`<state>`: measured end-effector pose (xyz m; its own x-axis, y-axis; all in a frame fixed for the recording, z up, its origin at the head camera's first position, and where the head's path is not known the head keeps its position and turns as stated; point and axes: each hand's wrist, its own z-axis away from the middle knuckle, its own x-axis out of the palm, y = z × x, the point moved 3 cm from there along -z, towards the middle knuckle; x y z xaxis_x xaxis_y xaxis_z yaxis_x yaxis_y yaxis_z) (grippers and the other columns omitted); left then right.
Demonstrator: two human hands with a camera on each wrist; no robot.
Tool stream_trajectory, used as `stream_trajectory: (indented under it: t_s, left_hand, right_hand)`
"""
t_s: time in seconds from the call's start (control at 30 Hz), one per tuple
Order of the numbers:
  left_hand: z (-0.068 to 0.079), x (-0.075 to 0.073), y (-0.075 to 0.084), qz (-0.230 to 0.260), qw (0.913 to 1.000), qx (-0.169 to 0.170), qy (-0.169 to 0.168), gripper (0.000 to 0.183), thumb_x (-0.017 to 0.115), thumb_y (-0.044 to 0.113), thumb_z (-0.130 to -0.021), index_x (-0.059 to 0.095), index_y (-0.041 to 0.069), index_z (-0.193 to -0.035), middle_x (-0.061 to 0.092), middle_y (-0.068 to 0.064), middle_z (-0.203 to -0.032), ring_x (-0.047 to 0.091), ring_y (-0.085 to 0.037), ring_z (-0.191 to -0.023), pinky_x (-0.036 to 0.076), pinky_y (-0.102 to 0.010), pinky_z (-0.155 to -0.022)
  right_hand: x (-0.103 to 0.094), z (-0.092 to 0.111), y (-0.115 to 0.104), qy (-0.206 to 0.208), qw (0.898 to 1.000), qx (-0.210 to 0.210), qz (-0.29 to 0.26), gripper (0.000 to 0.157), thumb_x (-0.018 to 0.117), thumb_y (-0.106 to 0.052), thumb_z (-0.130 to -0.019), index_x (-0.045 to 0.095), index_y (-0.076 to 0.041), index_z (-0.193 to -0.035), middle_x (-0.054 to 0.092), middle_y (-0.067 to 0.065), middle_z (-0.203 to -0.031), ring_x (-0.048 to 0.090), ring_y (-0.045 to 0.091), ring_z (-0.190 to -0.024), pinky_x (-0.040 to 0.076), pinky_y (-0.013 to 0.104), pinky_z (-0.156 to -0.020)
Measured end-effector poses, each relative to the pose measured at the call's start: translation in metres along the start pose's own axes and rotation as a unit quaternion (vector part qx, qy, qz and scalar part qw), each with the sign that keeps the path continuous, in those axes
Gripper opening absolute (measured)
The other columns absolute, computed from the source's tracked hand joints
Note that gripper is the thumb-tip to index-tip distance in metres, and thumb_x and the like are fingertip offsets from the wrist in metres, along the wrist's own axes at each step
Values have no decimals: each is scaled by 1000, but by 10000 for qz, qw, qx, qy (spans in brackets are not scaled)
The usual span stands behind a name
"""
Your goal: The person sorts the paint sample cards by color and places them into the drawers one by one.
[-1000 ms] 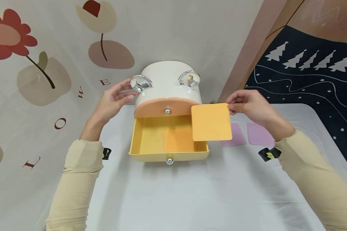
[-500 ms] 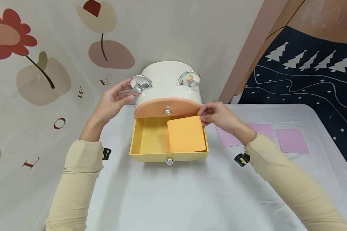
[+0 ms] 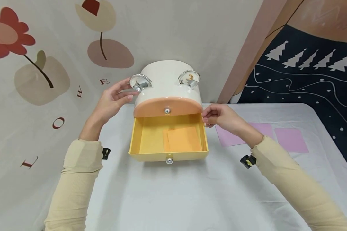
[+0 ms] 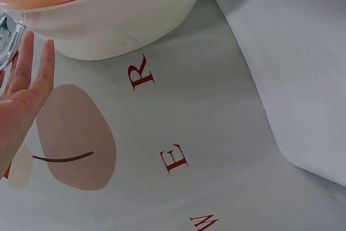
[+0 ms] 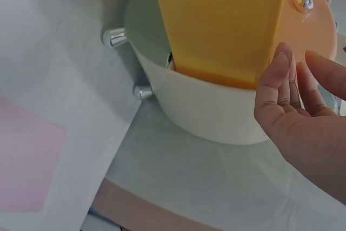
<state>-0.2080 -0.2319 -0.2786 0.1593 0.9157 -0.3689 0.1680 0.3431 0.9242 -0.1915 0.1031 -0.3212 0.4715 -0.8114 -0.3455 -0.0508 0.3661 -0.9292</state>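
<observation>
A white rounded storage box (image 3: 164,75) with an orange upper front stands against the backdrop. Its yellow lower drawer (image 3: 153,157) is pulled out. Inside lie two overlapping square orange cards (image 3: 183,139), toward the right side. My left hand (image 3: 111,101) rests by the box's left silver round ear (image 3: 140,82), fingers extended against it; these fingers look straight in the left wrist view too. At the drawer's right rim is my right hand (image 3: 221,118). Its fingers are loosely bent, and a gap shows between thumb and fingers (image 5: 269,87) in the right wrist view, with nothing held.
Right of the box, lilac square cards (image 3: 291,140) lie on the white-covered table (image 3: 173,199), partly behind my right forearm. A printed cloth backdrop (image 3: 211,41) rises behind the box. Silver knobs (image 3: 167,111) stick out from the box front.
My right hand carried an orange card leftward into the drawer and let go of it; the card dropped onto the other one. My left hand stayed at the ear.
</observation>
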Motion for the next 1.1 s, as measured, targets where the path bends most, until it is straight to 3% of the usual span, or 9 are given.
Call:
stream_trajectory:
  t_s: [0.17,0.3,0.6,0.83,1.1]
  left_hand:
    - [0,-1,0,0,10000,-13,22,56,55,4,-90,33,10,-142,46,-14,-128,54,-20,-111,47,-20,-86]
    - [2,-2,1,32,10000,10,53,56,55,4,-90,34,9,-141,46,-14,-127,56,-16,-108,48,-19,-85]
    - [1,-1,1,208,9997,85,32,55,55,1,-90,34,7,-141,46,-16,-126,58,-11,-104,48,-19,-84]
    - [0,-1,2,217,9997,109,42,55,55,1,-90,34,6,-140,47,-14,-125,57,-10,-103,48,-18,-84]
    - [0,0,2,179,9998,51,27,55,55,2,-90,34,7,-141,47,-14,-124,57,-9,-103,48,-19,-85]
  right_hand:
    - [-6,11,-3,5,9999,-106,27,14,60,0,-87,56,7,-99,60,15,-84,61,22,-72,55,31,-68]
    - [1,20,-11,-169,9993,-303,-112,12,58,1,-88,58,6,-99,61,17,-86,62,24,-73,55,33,-70]
    - [46,48,-25,-1429,9849,-787,-576,21,54,6,-88,55,8,-109,62,19,-96,62,31,-82,54,39,-75]
    - [84,62,-5,-2396,9655,-946,-379,30,56,2,-88,54,6,-117,60,13,-107,62,23,-90,52,29,-80]
    - [114,61,21,-2458,9668,-616,-325,42,56,4,-87,47,-2,-128,49,10,-126,54,23,-108,49,26,-84]
